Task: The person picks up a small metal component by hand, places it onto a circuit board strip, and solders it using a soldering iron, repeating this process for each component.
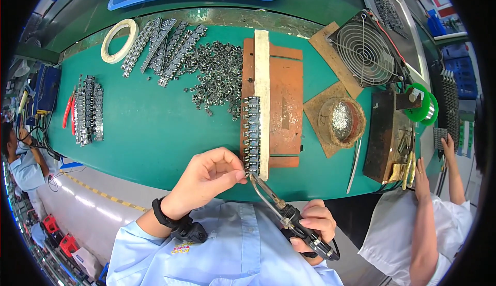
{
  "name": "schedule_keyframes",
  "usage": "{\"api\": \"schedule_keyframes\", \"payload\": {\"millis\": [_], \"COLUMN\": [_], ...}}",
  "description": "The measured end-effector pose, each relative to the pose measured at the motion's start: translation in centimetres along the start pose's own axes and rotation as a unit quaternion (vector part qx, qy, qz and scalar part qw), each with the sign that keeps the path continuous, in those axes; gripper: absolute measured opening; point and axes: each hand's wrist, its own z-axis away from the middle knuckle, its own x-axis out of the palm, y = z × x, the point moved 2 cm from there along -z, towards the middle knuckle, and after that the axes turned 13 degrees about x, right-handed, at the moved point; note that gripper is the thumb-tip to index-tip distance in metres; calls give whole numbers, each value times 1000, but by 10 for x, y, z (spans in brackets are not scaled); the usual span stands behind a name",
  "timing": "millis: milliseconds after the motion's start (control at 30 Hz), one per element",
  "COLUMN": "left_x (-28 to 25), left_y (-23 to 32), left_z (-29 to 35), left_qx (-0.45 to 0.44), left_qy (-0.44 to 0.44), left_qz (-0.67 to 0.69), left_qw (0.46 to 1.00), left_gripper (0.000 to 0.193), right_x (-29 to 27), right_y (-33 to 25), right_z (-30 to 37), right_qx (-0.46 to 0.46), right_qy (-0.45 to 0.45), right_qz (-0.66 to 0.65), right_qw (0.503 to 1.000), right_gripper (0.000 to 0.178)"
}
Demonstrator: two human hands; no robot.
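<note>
My right hand (319, 221) is wrapped round the handle of a soldering iron (290, 216) with a thin curved feed tube beside it. The iron's tip meets the near end of a strip of small circuit boards (252, 131). This strip lies lengthwise along a white bar (262, 69) on a reddish-brown fixture (285, 100). At the same near end, my left hand (209, 178) has thumb and forefinger pinched together; whatever they hold is too small to make out. A black band with a small device (188, 229) circles my left wrist.
Left of the fixture lie a heap of small metal parts (219, 71), more board strips (165, 48), a tape roll (119, 41) and red-handled pliers (68, 111). A fan (366, 50), a round pot (356, 131) and a green spool (429, 105) stand right, near a co-worker's hands (422, 180).
</note>
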Motion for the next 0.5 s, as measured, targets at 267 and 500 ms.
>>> {"api": "schedule_keyframes", "payload": {"millis": [267,500], "left_x": [-2,-2], "left_y": [-1,-1], "left_z": [0,0], "left_qx": [3,7], "left_qy": [-12,-19], "left_qz": [-7,-11], "left_qw": [1000,1000], "left_gripper": [5,5], "right_x": [-1,1], "right_y": [-1,-1], "right_z": [1,-1], "right_qx": [-3,-8], "right_qy": [7,1], "right_qz": [-4,-1], "right_qw": [1000,1000], "right_gripper": [40,40]}}
